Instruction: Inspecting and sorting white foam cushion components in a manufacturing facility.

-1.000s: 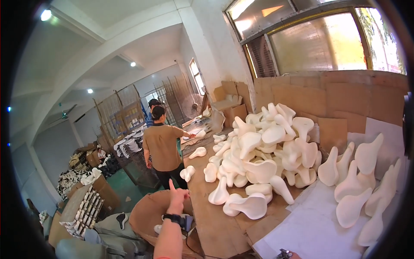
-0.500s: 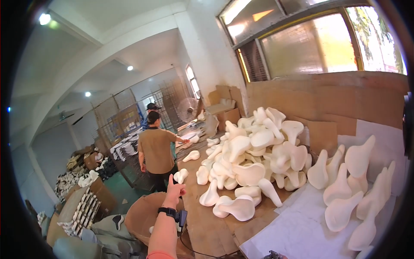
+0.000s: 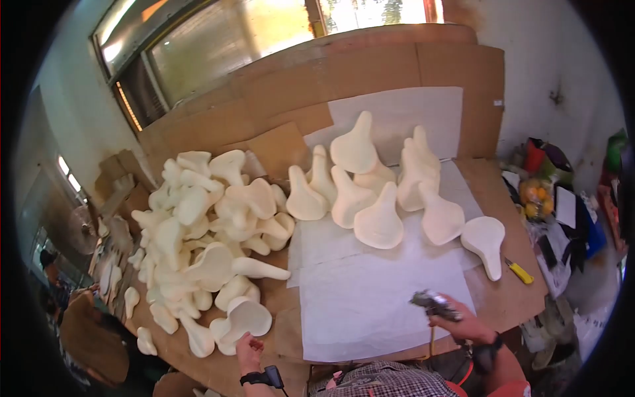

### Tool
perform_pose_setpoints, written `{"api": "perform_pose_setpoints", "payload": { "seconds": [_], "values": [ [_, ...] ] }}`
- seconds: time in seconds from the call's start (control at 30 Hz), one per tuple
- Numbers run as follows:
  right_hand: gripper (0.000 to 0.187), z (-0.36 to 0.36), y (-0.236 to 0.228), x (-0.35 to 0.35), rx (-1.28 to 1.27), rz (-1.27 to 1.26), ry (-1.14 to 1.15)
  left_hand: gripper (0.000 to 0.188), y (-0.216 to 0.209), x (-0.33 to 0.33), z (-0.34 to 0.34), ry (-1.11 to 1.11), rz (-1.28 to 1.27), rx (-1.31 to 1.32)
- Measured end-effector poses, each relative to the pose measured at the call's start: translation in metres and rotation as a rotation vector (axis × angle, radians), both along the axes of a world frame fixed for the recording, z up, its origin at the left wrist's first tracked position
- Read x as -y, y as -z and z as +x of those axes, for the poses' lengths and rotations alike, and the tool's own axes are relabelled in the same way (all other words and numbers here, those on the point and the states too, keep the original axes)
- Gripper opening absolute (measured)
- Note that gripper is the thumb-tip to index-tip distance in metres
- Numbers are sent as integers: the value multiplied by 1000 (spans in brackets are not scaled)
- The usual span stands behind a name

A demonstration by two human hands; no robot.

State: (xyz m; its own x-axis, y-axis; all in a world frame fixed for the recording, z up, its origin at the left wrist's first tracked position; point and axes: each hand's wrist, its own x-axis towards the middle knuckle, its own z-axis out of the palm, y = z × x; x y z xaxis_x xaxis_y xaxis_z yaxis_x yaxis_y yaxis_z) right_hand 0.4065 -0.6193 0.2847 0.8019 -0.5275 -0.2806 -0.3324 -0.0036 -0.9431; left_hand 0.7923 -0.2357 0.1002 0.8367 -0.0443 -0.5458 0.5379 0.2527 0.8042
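White foam bicycle saddle shapes lie in a large heap (image 3: 198, 225) on the left of the table. My left hand (image 3: 249, 351), its fingers curled, is by the front edge of the heap. Just above it lies a saddle shape with a hollow side showing (image 3: 251, 316); whether the fingers touch it is unclear. Held over the white paper (image 3: 370, 311), my right hand (image 3: 462, 323) grips a grey metal air tool (image 3: 433, 304) with a yellowish hose. Beyond the paper's near part, several saddle shapes (image 3: 378, 221) lean in a group, and one (image 3: 484, 243) lies at their right.
A yellow utility knife (image 3: 520, 271) lies near the table's right edge. Cardboard sheets (image 3: 370, 66) stand along the back. Bags and mixed goods (image 3: 552, 205) crowd the right side. A co-worker in a brown shirt (image 3: 92, 334) is at the lower left.
The view has swung right, bringing the right side of the table into sight. My left hand, earlier pointing with its index finger, is drawn back and curled. My right hand with the air tool now shows.
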Motion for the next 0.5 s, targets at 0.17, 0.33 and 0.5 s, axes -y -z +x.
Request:
{"api": "perform_pose_setpoints", "payload": {
  "seconds": [0.17, 0.33, 0.5],
  "values": [
    [32, -42, -52, -36, 259, -44, 383, 28, 12, 88, 29, 297, -53, 42],
    [50, -45, -65, -16, 274, -179, 497, 28, -9, 186, 47, 472, 21, 147],
    [49, -45, -73, 11, 158, -223, 371, 36, -32, 266, 64, 642, 88, 241]
  ]
}}
